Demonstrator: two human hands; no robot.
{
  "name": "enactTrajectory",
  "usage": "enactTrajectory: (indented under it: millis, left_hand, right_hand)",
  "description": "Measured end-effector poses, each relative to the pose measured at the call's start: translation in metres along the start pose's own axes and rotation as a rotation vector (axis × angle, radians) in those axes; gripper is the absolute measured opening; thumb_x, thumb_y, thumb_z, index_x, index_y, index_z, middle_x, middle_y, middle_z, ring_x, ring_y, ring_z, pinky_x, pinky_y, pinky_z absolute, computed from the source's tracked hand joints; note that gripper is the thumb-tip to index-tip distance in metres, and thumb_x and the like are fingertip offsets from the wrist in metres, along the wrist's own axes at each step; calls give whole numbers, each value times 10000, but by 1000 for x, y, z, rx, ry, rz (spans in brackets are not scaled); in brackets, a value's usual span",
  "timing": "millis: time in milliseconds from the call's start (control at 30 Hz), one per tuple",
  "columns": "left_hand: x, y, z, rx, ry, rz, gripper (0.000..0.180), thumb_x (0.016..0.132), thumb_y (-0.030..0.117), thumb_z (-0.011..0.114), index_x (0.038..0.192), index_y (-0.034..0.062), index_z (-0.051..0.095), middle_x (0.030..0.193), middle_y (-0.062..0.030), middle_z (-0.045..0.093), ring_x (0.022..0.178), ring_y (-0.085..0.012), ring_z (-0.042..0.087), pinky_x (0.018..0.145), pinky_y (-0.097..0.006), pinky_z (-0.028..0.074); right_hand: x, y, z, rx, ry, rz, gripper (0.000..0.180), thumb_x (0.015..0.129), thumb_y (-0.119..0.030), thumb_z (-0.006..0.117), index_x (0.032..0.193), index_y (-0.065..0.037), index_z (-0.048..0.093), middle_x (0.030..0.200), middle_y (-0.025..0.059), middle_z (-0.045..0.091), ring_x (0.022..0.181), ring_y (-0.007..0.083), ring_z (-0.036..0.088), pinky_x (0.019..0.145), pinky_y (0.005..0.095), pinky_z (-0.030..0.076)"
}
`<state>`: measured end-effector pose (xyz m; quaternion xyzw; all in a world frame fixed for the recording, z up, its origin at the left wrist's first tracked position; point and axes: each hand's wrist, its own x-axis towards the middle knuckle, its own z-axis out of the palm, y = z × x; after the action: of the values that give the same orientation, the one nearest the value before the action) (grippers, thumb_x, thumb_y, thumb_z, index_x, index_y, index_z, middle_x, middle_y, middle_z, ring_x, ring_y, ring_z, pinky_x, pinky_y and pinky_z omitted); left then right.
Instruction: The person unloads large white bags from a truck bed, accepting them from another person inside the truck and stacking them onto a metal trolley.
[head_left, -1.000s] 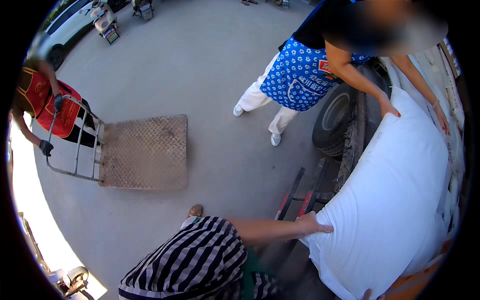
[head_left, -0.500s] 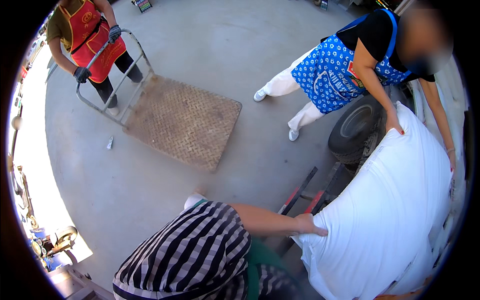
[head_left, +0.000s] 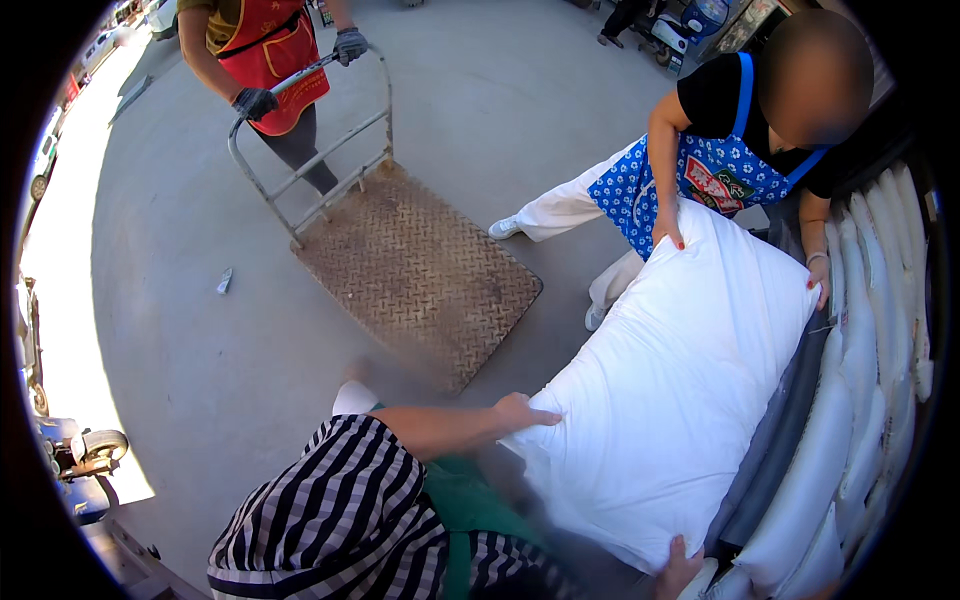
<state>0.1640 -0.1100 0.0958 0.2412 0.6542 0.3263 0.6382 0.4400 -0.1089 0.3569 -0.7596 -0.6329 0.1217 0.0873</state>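
Observation:
A large, full white sack (head_left: 665, 385) hangs between me and a person in a blue flowered apron (head_left: 690, 185). My left hand (head_left: 527, 411) is closed on its near left corner, thumb on top. At the near right corner my right hand (head_left: 680, 570) grips the same sack; part of that hand is hidden at the lower edge. The co-worker's two hands hold the two far corners. The sack lies roughly level and sags a little, its cloth creased near the grips.
Many white sacks (head_left: 850, 420) are stacked at the right, beside a dark ledge. A flat trolley (head_left: 420, 275) with a rusty tread-plate deck stands left of the sack. A person in a red apron (head_left: 290, 75) and grey gloves holds its handle. A small scrap (head_left: 225, 281) lies on the floor.
The sack has moved left, away from the stack and nearer the trolley, with my hands and the co-worker's on it. My right hand has come into view. The trolley appears farther right.

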Motion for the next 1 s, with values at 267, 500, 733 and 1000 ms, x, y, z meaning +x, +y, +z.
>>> enactTrajectory:
  millis: [267,500,733,1000]
  left_hand:
    - [-55,-123,-337,-54,278,-72,678,640,418,704,1057,-90,536,1014,-180,588,920,-270,576,774,-348,454]
    - [-55,-258,-609,188,653,-246,669,681,370,674,1187,-8,453,1169,-189,493,1063,-285,496,895,-364,406]
    - [-5,-350,-639,-421,471,26,712,778,116,584,1359,41,180,1334,-155,353,1222,-256,350,972,-335,325]
    - [-2,-366,-533,-530,408,-164,591,811,105,525,1329,34,249,1129,-130,510,860,-135,546,672,-298,464]
  right_hand:
    - [-88,-167,267,679,-309,-69,430,734,-177,618,1057,84,510,935,135,579,805,203,550,733,313,427]
    - [-195,-332,539,776,-691,190,422,741,-176,637,1068,62,518,982,135,564,834,211,545,759,324,424]
    - [-230,-449,748,903,-961,419,96,754,-139,571,780,-48,554,656,33,511,565,117,476,521,257,410]
    - [-122,-319,579,290,-837,-155,207,800,-242,554,883,-52,569,768,64,599,693,154,563,634,294,442]
